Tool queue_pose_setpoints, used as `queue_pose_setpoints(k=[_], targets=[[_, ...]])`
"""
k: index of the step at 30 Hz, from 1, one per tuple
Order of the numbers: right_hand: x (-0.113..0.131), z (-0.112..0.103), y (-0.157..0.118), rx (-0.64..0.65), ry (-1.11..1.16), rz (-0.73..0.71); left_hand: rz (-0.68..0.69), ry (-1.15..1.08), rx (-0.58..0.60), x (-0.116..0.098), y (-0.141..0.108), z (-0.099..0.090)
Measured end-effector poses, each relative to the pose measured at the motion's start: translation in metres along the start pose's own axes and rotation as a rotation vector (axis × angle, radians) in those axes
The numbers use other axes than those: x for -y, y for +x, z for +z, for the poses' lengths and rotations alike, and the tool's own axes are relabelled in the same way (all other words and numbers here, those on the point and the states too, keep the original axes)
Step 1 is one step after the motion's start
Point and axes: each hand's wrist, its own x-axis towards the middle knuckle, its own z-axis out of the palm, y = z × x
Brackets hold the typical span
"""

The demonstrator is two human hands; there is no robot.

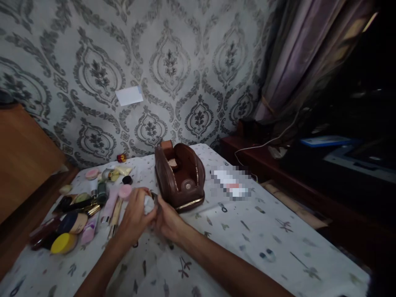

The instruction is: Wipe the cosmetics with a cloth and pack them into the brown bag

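My left hand (pixel 136 212) is closed around a small whitish, crumpled-looking thing (pixel 149 204), blurred and partly covered by the fingers. Pressed close beside it, my right hand (pixel 168 220) has its fingers curled at a small dark-edged item; whether this belongs to the whitish thing I cannot tell. Just beyond both hands stands an open brown leather cosmetic bag (pixel 181 198), its zip apart and a pale item (pixel 172 163) inside. Left of my hands lie a pink round lid (pixel 125 192), a makeup brush (pixel 115 214) and a lilac tube (pixel 110 202).
Several cosmetics are crowded at the left, among them a yellow-lidded jar (pixel 63 243) and a purple small bottle (pixel 88 232). A blurred white object (pixel 232 183) lies right of the bag on the patterned cloth (pixel 247 247). A wooden panel (pixel 27 156) stands left; a white cable (pixel 266 145) runs right.
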Motion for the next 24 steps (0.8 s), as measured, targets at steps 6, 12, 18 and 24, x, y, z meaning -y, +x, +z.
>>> queue_pose_setpoints(k=[6, 12, 18, 24], targets=[[-0.010, -0.003, -0.018, -0.035, 0.022, -0.054, 0.052, 0.019, 0.078, -0.011, -0.008, 0.001], [-0.013, -0.003, -0.030, 0.078, -0.172, -0.063, -0.169, -0.179, -0.009, -0.005, -0.012, -0.005], [-0.011, -0.003, -0.032, 0.088, -0.174, 0.007, -0.407, -0.551, -0.182, -0.003, -0.010, -0.009], [-0.007, -0.002, -0.033, 0.052, -0.080, 0.103, -0.551, -0.850, -0.181, -0.001, -0.010, -0.006]])
